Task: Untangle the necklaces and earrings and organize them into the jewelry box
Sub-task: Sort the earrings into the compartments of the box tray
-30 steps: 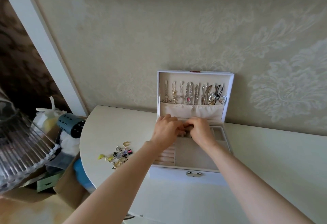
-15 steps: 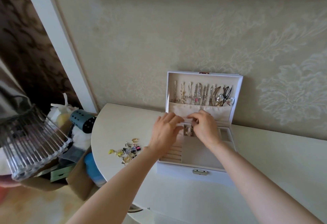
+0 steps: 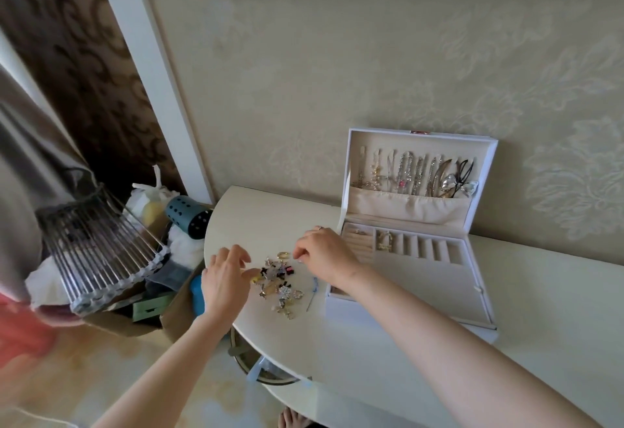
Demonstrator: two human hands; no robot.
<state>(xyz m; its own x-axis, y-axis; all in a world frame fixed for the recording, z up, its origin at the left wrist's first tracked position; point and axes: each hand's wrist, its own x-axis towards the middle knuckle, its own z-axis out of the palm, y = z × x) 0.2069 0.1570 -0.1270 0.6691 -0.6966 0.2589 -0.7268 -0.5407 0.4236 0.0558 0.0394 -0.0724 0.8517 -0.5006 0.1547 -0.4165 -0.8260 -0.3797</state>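
A pile of mixed earrings [image 3: 280, 280] lies on the cream table [image 3: 388, 360], left of the white jewelry box [image 3: 405, 313]. The box stands open with its lid leaning on the wall, and several necklaces [image 3: 415, 174] hang inside the lid. One gold earring [image 3: 383, 241] sits in a slot of the tray. My left hand [image 3: 224, 279] reaches into the pile's left side, fingertips at a yellow piece. My right hand [image 3: 324, 255] hovers over the pile's upper right with fingers loosely curled; I see nothing held in it.
A thin pin with blue thread [image 3: 314, 289] lies between the pile and the box. Left of the table, a cardboard box holds a teal cylinder [image 3: 185, 221] and a clear ribbed object [image 3: 98, 245]. A bowl [image 3: 266, 372] sits below the rounded table edge.
Both hands left the tray of the jewelry box and moved left to the earring pile. The gold earring now stays in a tray slot. The view turned left.
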